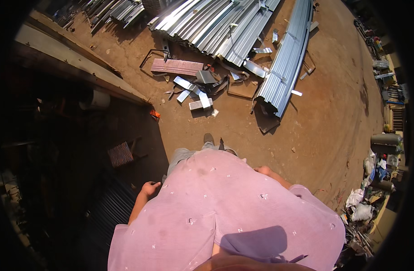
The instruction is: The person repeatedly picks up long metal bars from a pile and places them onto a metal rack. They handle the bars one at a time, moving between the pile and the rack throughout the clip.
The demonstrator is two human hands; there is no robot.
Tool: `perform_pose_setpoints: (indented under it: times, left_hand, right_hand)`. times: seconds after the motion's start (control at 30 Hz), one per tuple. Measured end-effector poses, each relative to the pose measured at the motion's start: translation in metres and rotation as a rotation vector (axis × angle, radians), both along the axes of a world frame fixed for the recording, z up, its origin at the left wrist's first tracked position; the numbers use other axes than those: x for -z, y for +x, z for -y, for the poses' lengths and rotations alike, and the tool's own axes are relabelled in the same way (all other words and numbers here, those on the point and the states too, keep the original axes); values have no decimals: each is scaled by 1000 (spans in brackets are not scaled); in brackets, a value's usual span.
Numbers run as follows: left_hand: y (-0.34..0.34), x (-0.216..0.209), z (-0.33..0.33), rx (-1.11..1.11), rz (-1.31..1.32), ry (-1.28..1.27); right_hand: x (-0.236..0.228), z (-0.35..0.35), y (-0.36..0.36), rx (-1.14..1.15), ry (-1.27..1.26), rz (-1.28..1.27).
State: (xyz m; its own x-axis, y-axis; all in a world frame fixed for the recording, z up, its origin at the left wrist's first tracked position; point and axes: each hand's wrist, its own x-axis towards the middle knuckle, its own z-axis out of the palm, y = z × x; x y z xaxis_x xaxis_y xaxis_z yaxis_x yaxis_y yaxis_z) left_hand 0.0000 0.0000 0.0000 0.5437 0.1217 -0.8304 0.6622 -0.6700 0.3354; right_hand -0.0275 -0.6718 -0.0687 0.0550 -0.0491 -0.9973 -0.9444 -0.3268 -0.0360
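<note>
My left hand (150, 188) hangs low beside my grey trousers (180, 156), thumb side up. Its fingers look loosely bent, but their tips are hidden, and nothing clearly shows in them. On the other side, my right hand (264, 170) shows only in part past the edge of my pink patterned shirt (225, 189); its fingers are hidden. Neither hand touches any of the metal. One shoe (208, 137) stands out in front on the brown ground. Beyond it lie short offcuts of bright sheet metal (202, 95) and a reddish ribbed panel (176, 67).
Stacks of long corrugated metal sheets (211, 27) and a narrower stack (286, 63) lie ahead. A woven-seat stool (120, 154) stands in shade at left, near an orange object (155, 115). A beam (76, 61) edges the left. Scrap and bags (362, 211) line the right.
</note>
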Motion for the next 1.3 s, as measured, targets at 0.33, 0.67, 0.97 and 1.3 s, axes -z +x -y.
perform_pose_setpoints:
  times: [0.33, 0.67, 0.97, 1.3]
  left_hand:
    - [131, -17, -18, -305, -57, -43]
    - [379, 37, -93, 143, 267, 37]
    - [500, -70, -56, 135, 559, -255]
    - [512, -43, -58, -101, 462, -397]
  right_hand:
    - [-90, -82, 247, 112, -74, 362]
    - [-97, -165, 290, -368, -181, 456]
    - [-147, -220, 403, -333, -237, 418]
    - [-111, -223, 584, -360, -176, 341]
